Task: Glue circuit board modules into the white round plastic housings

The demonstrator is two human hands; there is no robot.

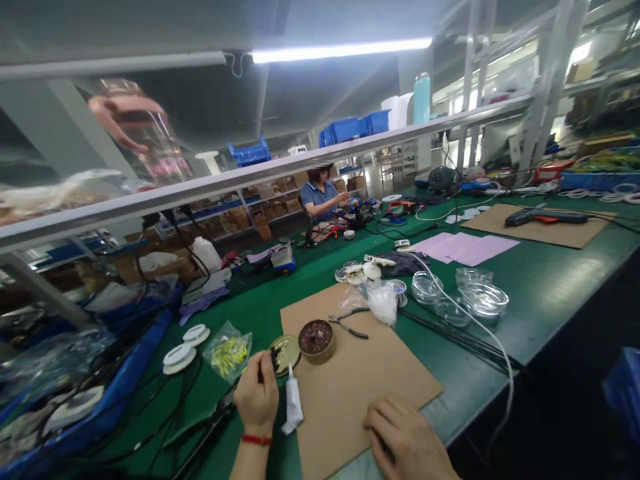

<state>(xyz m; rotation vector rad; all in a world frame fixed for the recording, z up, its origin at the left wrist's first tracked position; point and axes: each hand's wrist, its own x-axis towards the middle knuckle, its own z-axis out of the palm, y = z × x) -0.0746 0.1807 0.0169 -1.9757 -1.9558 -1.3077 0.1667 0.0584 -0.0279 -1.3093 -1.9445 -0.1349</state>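
Note:
My left hand [257,392], with a red band at its wrist, pinches at the near edge of a shallow round lid [289,348] holding dark bits; what sits between the fingertips is too small to make out. Right beside this lid stands a round tin [316,339] of brown contents. A white tube [293,401] with a narrow nozzle lies close to the left hand. My right hand [406,435] rests palm down on the brown cardboard sheet [360,373], fingers loosely bent, no object visible in it. Pliers [353,323] with dark handles lie farther up the cardboard.
A bag of yellow pieces [230,352] and white spools [180,358] lie left. Clear round dishes [483,300], a white cable [480,320] and pink sheets [463,247] are right. A glue gun [545,217] lies farther off. A person [323,197] works across the bench, below a shelf [280,162].

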